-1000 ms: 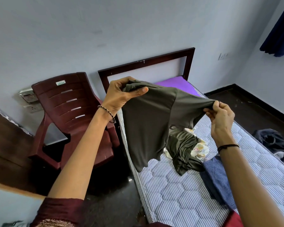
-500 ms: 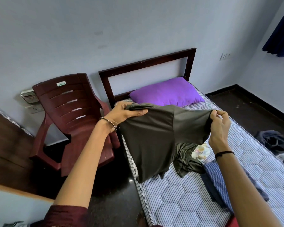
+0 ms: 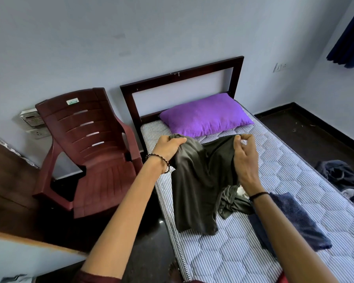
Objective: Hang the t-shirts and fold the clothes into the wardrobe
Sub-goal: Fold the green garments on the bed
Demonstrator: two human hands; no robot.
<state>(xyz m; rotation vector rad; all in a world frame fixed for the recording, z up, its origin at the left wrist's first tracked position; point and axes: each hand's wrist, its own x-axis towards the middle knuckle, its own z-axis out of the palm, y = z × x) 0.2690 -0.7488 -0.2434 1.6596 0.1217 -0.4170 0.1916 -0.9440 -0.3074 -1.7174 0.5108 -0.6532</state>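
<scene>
1. The single bed with a striped, quilted mattress (image 3: 294,170) and a dark wooden headboard (image 3: 182,76) stands against the pale wall; much of the mattress surface on the near and far right side is bare, and its left edge runs along the dark floor.
2. The maroon plastic armchair (image 3: 94,152) stands just beside the bed on the left, with a narrow strip of floor between them. A small white-and-green sticker (image 3: 72,102) on its backrest reads "DELUX".
3. The purple pillow (image 3: 206,115) lies at the head of the bed, near the headboard.
4. The dark olive-green t-shirt (image 3: 194,186) is held up over the left part of the mattress; the cloth looks smooth and slightly shiny, it hangs in folds, and its lower hem touches the mattress.
5. A dark blue garment (image 3: 294,219) lies flat on the mattress to the right, and a crumpled olive cloth (image 3: 233,203) lies between it and the t-shirt.
6. The left hand (image 3: 168,147) is closed in a fist around one top corner of the t-shirt.
7. The right hand (image 3: 245,158) pinches the other top edge between thumb and fingers.
</scene>
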